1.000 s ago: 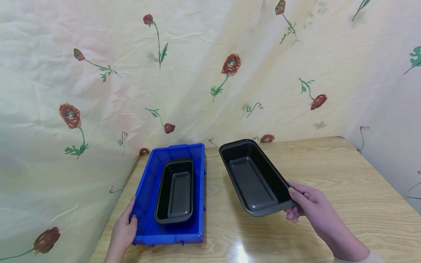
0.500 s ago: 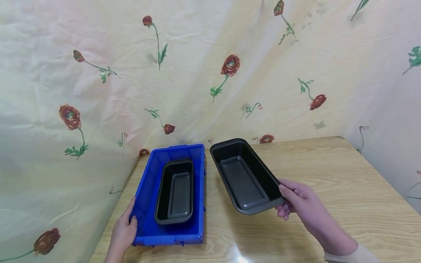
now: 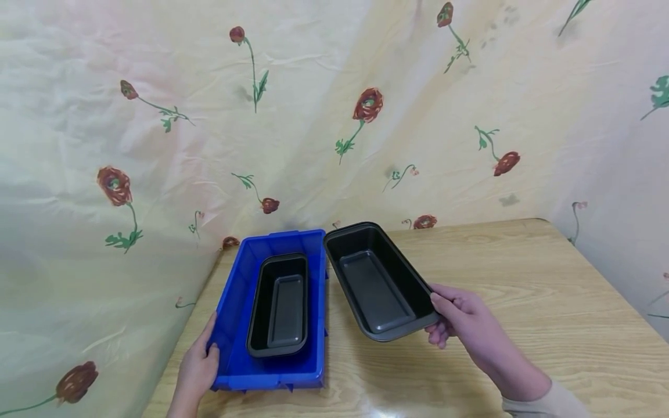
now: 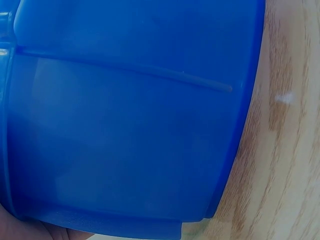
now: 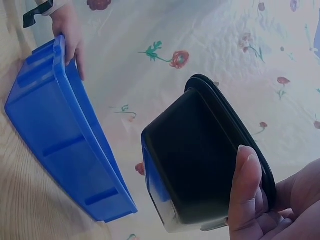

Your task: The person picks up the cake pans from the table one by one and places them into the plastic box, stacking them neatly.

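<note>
A dark loaf pan [image 3: 373, 290] is held up over the table, tilted, to the right of a blue plastic bin [image 3: 277, 381]. My right hand [image 3: 470, 325] grips its near right corner, thumb on the rim and fingers underneath. In the right wrist view the loaf pan's outer side [image 5: 200, 155] shows, apart from the bin's wall [image 5: 75, 140]. A second loaf pan [image 3: 287, 310] lies inside the bin, opening upward. At the bin's near left side, my left hand [image 3: 197, 368] holds the rim; the left wrist view mostly shows blue wall [image 4: 115, 135].
The bin stands at the left of a wood-grain table [image 3: 533, 273]. A flower-printed cloth [image 3: 313, 116] hangs behind the table and along its left and right sides.
My right hand has carried the loaf pan leftward, closer to the bin. The left hand, the bin and the pan inside it have stayed in place.
</note>
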Available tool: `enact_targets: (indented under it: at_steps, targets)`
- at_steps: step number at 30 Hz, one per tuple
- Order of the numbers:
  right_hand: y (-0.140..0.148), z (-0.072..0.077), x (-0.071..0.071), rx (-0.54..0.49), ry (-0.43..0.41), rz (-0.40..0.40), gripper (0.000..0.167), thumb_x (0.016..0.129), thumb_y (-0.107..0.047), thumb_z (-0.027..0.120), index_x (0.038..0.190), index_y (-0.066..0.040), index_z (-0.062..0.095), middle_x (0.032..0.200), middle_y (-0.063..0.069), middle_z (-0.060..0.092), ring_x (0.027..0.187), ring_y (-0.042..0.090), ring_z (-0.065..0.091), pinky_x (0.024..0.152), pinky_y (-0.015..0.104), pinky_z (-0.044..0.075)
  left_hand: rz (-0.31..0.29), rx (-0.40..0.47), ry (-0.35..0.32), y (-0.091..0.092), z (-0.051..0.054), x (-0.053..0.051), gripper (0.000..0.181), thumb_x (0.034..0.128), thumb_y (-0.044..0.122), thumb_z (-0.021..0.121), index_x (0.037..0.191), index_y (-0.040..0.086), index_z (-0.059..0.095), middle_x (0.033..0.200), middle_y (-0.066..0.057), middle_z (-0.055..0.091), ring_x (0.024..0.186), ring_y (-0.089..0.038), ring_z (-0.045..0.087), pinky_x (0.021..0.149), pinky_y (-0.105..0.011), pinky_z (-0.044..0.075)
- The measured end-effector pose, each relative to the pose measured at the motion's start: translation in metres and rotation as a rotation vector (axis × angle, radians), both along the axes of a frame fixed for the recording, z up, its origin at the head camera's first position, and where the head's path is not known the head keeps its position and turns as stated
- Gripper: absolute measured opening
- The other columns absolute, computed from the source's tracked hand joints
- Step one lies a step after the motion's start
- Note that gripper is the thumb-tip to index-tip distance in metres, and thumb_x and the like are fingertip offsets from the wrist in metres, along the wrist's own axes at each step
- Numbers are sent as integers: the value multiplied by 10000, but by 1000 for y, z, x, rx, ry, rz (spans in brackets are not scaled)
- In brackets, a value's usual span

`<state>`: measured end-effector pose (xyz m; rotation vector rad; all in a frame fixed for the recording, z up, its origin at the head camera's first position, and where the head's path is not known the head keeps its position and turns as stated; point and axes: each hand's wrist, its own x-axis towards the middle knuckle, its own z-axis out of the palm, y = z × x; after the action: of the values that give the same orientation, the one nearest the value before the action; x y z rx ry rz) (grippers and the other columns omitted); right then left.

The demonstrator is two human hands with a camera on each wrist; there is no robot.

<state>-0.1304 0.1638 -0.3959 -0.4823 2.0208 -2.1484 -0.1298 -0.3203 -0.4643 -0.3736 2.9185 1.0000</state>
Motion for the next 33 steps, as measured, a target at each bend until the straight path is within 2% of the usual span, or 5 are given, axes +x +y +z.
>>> enact_targets:
  at_steps: [15,28,33]
  targets:
    - [-20,0,-7,-36,-4,34,511,1054,-141,410,1338,275,318,663,15,648,529,117,626,467,266,535,5,6,-4,2,1,0,659,992,17,322,1580,192,83,1543,-300,201,1366,-515,256,1073,-644,264]
    - [-36,-2,-13,-43,-57,58,519,1052,-133,400,1384,247,279,656,-17,633,523,85,607,481,227,519,15,3,-6,2,0,-1,664,989,15,321,1580,197,82,1539,-303,204,1362,-520,259,1065,-651,268]
    - [-42,-2,-14,-52,-50,68,519,1051,-132,404,1384,246,281,657,-8,632,523,92,606,479,238,522,11,-2,-3,1,-1,-1,665,986,14,321,1580,196,84,1545,-296,199,1366,-513,258,1069,-646,268]
